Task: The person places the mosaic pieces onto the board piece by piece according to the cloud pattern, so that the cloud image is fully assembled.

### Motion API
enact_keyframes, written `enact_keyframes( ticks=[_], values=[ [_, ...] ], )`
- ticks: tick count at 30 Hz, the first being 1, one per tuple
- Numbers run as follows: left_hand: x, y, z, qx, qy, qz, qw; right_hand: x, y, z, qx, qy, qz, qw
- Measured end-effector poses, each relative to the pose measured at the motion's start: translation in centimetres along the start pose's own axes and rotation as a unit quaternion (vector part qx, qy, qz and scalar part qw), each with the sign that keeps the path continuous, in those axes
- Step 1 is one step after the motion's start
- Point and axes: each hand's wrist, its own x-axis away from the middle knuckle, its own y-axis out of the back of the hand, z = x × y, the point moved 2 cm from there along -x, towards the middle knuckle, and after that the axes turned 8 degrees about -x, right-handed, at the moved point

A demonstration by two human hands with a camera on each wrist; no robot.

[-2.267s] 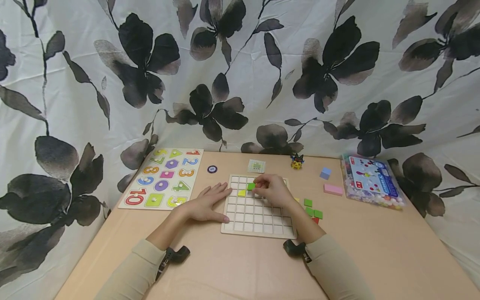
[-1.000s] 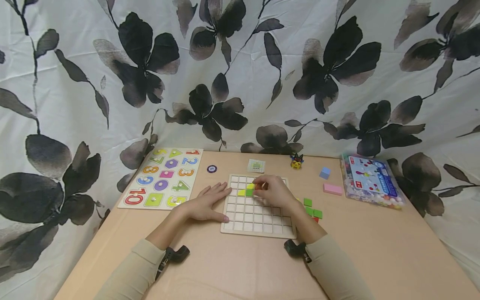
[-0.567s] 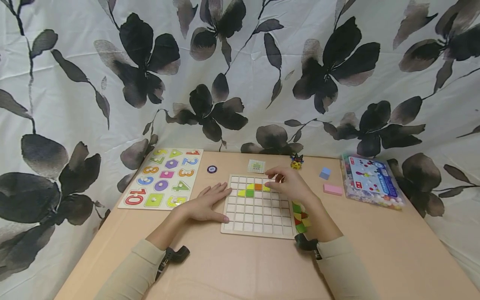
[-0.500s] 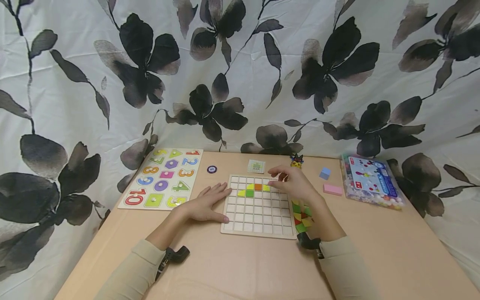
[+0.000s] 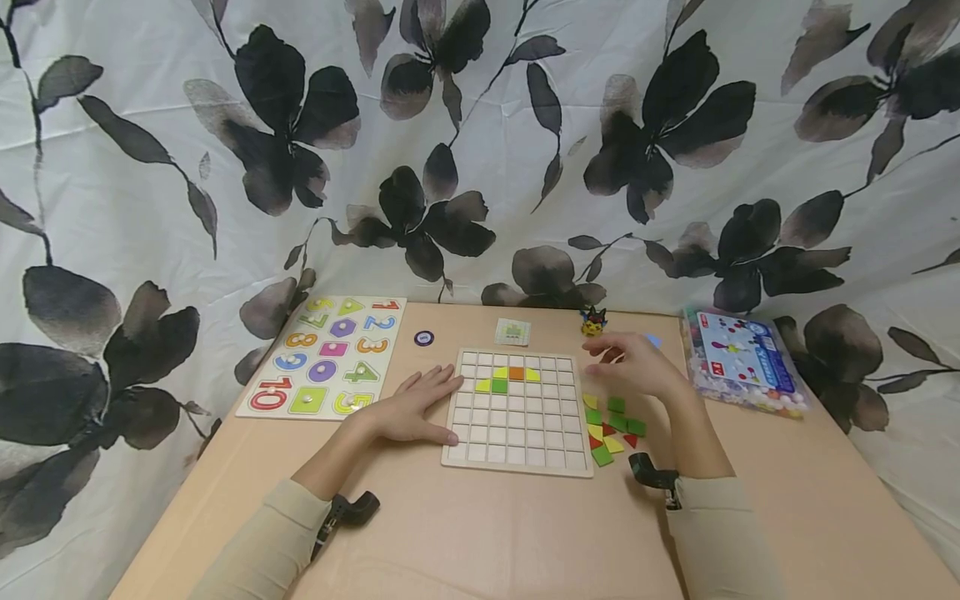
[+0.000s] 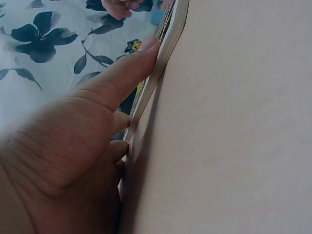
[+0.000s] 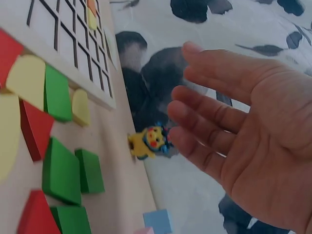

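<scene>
Withdrawn from the board (image 5: 517, 412), the right hand (image 5: 633, 367) is held open, empty, above loose tiles (image 5: 611, 421); the left hand (image 5: 416, 406) is pressed flat against the board's edge.

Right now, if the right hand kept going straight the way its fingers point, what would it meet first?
The right hand is open, fingers aimed toward the table's far edge. First in line looks like the small yellow toy figure, with the flowered curtain behind; depth is hard to judge.
</scene>
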Motion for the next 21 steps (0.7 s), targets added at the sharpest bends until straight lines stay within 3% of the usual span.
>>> enact_keyframes(
  ticks=[7, 15, 21],
  values=[
    [0.1, 0.1, -0.1, -0.002, 0.001, 0.003, 1.0, 0.6, 0.7, -1.0, 0.02, -0.038, 0.027, 0.999],
    [0.1, 0.2, -0.2, 0.003, -0.002, 0.002, 1.0, 0.8, 0.5, -1.9, 0.032, -0.057, 0.095, 0.993],
    [0.1, 0.2, -0.2, 0.002, -0.003, 0.003, 1.0, 0.8, 0.0, -2.4, 0.021, -0.101, 0.128, 0.986]
  ],
)
